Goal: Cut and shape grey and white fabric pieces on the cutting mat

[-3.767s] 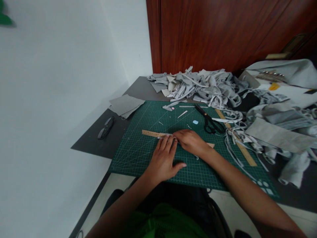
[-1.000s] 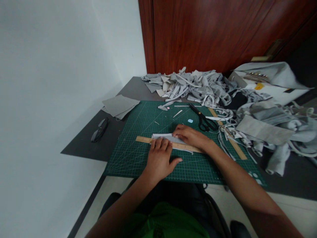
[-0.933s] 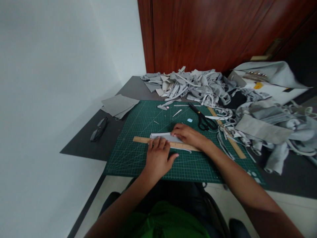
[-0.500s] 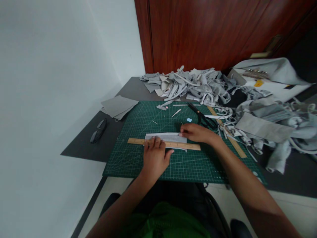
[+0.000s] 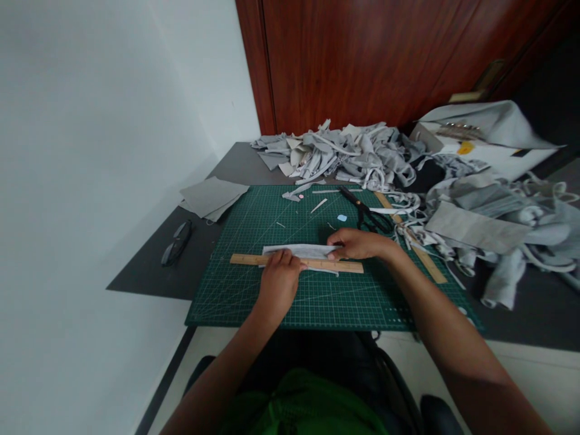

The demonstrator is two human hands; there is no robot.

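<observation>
A light grey cloth piece (image 5: 312,250) lies under a wooden ruler (image 5: 244,260) on the green cutting mat (image 5: 254,302). Fingers bent, my left hand (image 5: 278,281) holds the ruler down across the cloth, its thumb on the ruler too. At the cloth's right end my right hand (image 5: 356,243) is closed, pinching the far edge where it stands a little up from the mat. That hand's fingertips partly hide the cloth corner. Beyond it lie black scissors (image 5: 362,208) and a small pale blue chip (image 5: 341,217).
A second wooden ruler (image 5: 421,257) lies at the mat's right. Grey cloth scraps (image 5: 335,151) are heaped along the back, and more cloth (image 5: 480,223) is piled on the right beside a white box (image 5: 493,160). Eyeglasses (image 5: 177,243) and stacked grey sheets (image 5: 212,196) are on the left.
My right fingers have moved slightly nearer the ruler, with the cloth's far edge turned in a little. My left thumb has drawn in to the ruler. The view shifted slightly.
</observation>
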